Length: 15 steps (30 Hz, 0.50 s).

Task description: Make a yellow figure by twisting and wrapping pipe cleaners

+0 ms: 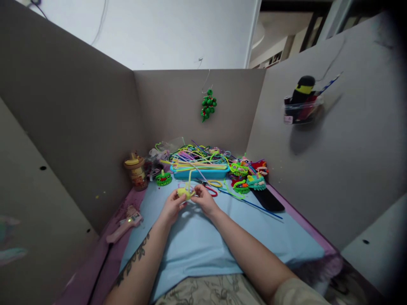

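Between both hands is a small pale-yellow piece of coiled pipe cleaner (184,194), held just above the blue cloth; one strand of it sticks straight up. My left hand (174,206) pinches its left side with thumb and fingers. On the opposite side, my right hand (204,201) has its fingertips closed on the lower right end of the same piece. Just beyond the hands lie red-handled scissors (212,191), partly hidden, and a yellow loop (215,184). Loose blue pipe cleaners (254,205) stretch away to the right.
A blue tray (200,174) heaped with pipe cleaners stands at the back. Finished fuzzy figures (256,182) cluster right, near a black flat object (269,200). A pink glue gun (125,226) with lit green light and a brown cup (137,174) are left. Grey panels surround the table.
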Tool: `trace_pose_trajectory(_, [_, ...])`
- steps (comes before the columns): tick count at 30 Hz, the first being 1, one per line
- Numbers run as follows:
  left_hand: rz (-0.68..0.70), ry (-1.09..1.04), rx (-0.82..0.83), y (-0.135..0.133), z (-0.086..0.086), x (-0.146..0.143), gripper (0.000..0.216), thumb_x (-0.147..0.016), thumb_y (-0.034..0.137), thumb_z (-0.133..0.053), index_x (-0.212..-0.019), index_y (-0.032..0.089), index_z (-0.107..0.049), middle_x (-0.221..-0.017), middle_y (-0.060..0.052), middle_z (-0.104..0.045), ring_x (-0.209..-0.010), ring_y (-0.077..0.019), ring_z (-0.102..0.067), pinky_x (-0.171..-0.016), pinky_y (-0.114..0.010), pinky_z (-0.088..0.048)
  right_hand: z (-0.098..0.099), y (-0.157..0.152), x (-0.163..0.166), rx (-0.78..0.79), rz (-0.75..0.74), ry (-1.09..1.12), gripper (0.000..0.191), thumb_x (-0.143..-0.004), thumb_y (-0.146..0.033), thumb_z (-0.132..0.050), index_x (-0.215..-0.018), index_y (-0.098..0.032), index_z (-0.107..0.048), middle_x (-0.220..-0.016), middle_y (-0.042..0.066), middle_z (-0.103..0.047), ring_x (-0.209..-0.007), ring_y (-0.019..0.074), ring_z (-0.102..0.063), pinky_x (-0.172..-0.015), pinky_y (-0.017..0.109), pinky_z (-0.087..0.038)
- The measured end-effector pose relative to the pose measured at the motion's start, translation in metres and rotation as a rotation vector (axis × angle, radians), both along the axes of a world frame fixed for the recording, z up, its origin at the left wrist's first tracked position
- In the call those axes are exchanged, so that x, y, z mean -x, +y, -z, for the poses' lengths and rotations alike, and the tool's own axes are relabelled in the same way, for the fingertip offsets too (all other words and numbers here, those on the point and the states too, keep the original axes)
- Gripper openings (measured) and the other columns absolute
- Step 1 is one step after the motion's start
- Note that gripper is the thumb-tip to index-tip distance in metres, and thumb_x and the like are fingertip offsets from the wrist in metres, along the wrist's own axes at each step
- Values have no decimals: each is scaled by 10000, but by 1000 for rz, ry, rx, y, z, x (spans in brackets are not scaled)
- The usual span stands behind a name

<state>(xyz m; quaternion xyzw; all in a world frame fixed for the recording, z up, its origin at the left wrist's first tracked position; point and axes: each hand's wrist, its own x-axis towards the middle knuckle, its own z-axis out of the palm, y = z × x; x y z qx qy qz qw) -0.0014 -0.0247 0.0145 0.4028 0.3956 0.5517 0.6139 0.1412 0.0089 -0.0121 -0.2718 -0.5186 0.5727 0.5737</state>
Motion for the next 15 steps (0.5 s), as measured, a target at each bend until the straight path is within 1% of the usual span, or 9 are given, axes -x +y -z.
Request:
trace_pose_trajectory(2, [-1, -25, 10, 0, -1, 2, 468, -588, 340, -768, -992, 177, -597, -971, -72, -647, -800, -168, -618, -646, -248, -469, 2, 1, -1, -58, 71, -46, 369, -560, -257, -734, -846, -221, -505, -839, -11, -546, -823, 159, -521, -734, 261, -424])
trace_pose_trajectory(4, [1, -31, 22, 1, -1, 3, 525, -577, 338, -774, -1046, 191, -590, -979, -69, -647, -799, -173, -621, -642, -253, -471, 2, 2, -4, -88, 131, -64, 361, -605, -307, -713, -905, -225, -530, -903, 8, -553, -883, 174, -516, -790, 285, -424])
trace_pose_trajectory(6, [-18, -16, 18, 1, 0, 3, 609, -567, 335, -782, -1117, 202, -558, -983, -65, -642, -794, -169, -619, -637, -248, -465, 0, 3, -7, -95, 141, -82, 339, -654, -346, -683, -947, -225, -562, -941, 24, -567, -904, 183, -520, -813, 302, -422])
trace_pose_trajectory(8, [-41, 15, -2, 2, 2, 2, 671, -567, 341, -783, -1167, 196, -518, -952, -61, -639, -767, -159, -613, -620, -235, -455, -1, 3, -10, -103, 117, -124, 306, -692, -368, -659, -957, -226, -603, -976, 37, -576, -917, 190, -527, -808, 310, -425])
trace_pose_trajectory(10, [-37, 45, -23, 2, 2, 1, 710, -575, 358, -776, -1198, 185, -480, -904, -52, -637, -721, -144, -602, -585, -219, -439, -1, 3, -12, -125, 95, -160, 280, -704, -381, -656, -936, -226, -637, -1019, 46, -569, -961, 201, -523, -808, 312, -429])
trace_pose_trajectory(12, [-25, 78, -28, 2, 2, 1, 732, -578, 386, -766, -1210, 178, -461, -850, -40, -634, -656, -125, -583, -522, -195, -401, -1, 4, -12, -143, 92, -171, 250, -687, -392, -673, -864, -216, -659, -1053, 50, -552, -1012, 212, -508, -826, 314, -428])
trace_pose_trajectory(15, [-16, 137, -14, 2, 2, 1, 718, -577, 421, -753, -1193, 179, -476, -813, -31, -632, -593, -109, -558, -447, -171, -322, 0, 3, -12, -118, 99, -144, 233, -656, -404, -697, -744, -194, -648, -1077, 53, -536, -1016, 216, -507, -839, 316, -430])
